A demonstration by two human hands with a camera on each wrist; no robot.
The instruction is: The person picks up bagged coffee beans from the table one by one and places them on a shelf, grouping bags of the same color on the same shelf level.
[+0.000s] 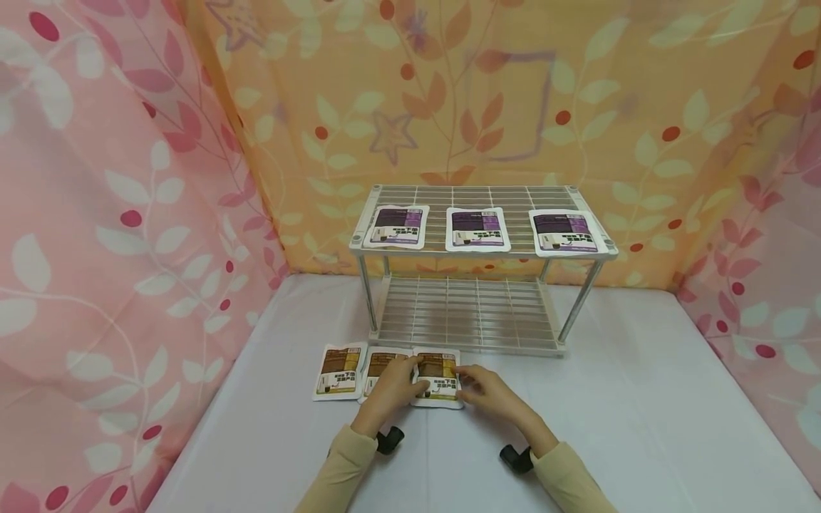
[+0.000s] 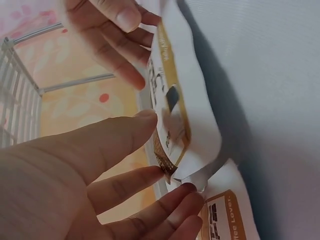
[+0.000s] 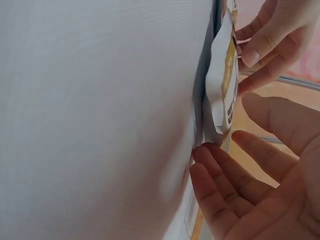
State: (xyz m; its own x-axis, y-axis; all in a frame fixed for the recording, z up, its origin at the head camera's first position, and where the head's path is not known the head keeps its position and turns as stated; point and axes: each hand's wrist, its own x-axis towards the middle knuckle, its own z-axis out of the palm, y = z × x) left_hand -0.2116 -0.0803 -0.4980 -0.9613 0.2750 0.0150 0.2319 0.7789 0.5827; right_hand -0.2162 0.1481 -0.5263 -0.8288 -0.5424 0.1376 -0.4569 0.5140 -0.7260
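A white coffee pouch with a brown and yellow label [image 1: 438,379] lies flat on the table between the two hands. The left hand [image 1: 394,385] touches its left edge, thumb over the printed face and fingers loosely bent. At the opposite edge, the right hand [image 1: 490,393] has its fingertips right at the pouch's side, with the thumb apart from the fingers in the right wrist view. Two similar pouches lie to the left: an outer one [image 1: 340,372] and a middle one [image 1: 378,365], partly hidden by the left hand.
Behind the pouches stands a white two-tier wire rack [image 1: 462,313] with metal legs. On its top tier lie three purple-labelled pouches: left [image 1: 396,228], middle [image 1: 477,230] and right [image 1: 567,233]. A white cloth covers the table [image 1: 654,413]; patterned curtains [image 1: 641,107] enclose it.
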